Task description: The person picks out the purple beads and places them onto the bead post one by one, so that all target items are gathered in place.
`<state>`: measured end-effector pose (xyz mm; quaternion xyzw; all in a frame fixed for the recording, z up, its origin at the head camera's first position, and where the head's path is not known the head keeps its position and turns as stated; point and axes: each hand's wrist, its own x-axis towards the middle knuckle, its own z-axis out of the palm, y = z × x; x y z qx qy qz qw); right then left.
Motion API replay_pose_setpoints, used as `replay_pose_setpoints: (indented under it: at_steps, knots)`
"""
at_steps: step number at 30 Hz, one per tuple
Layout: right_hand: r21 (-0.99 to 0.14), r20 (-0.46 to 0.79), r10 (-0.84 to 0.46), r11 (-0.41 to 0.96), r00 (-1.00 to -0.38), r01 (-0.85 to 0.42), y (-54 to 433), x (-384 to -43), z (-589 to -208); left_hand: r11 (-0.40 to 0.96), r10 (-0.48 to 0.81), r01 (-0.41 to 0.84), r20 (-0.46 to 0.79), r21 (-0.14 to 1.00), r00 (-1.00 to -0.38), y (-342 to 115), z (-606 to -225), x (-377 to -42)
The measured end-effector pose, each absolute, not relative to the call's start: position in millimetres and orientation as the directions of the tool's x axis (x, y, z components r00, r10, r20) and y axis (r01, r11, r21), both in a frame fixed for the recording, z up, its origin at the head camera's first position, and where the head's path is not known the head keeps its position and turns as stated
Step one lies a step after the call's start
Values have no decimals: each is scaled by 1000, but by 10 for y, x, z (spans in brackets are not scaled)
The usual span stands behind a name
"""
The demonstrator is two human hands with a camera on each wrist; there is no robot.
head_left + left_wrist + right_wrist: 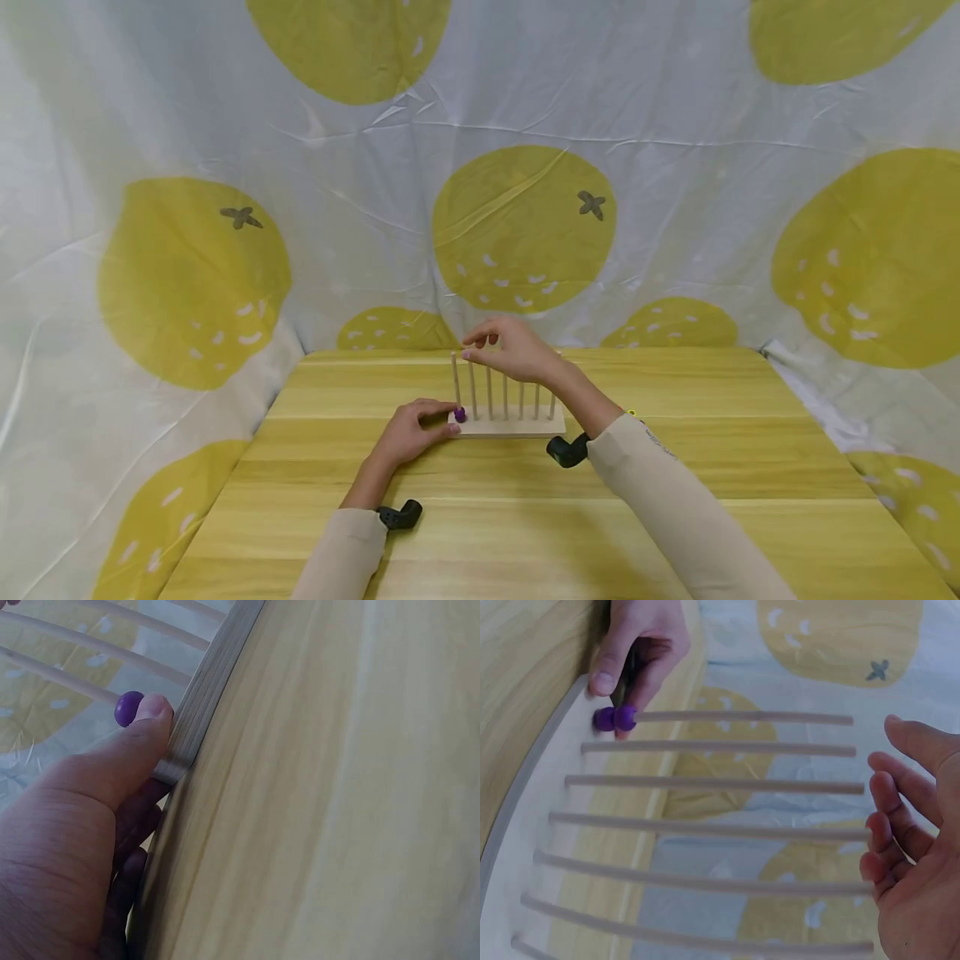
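We see a pale cloth [360, 192], printed with large yellow fruit, hanging behind and around a wood-grained worktop [487, 533]. Two beige sleeves, the left [341, 554] and the right [675, 508], reach in from the near edge, and at each wrist we note a small black device, one on the left arm [405, 515] and one on the right [567, 451]. In the head view the right hand [517, 348] crosses in front of the upper ends of several pegs; in the left wrist view the thumb of the left hand [411, 433] covers part of the lower beadwork.

The wooden peg rack [510, 429] stands upright on the worktop, near its far edge. We count seven slim, pale rods in a single row on a long, flat base. Two glossy purple beads [625, 718] sit stacked at the foot of the leftmost peg, touching one another; the other six are bare.

The left grip pinches the left end of the base, thumb in front and fingers behind. The right grip is empty, its thumb and forefinger parted and the remaining fingers loosely bent beside the peg tops; in the dim right wrist view we cannot be sure whether a fingertip touches one.
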<state>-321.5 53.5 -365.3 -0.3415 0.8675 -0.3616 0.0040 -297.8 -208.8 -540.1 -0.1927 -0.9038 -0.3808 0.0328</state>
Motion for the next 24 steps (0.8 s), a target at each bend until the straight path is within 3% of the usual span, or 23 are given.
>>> replay_pose_setpoints:
  at_steps: [16,24]
  knots:
    - [-668,313,-490,496,-814,-555,1228,-3176,-3683,653,317,360,192,666,-929,-2121,-5409,-2969]
    - [-678,289,-440,533,-850,-506,1627,-3086,-3738,651,308,343,178,677,-935,-2096,-5418,-2971]
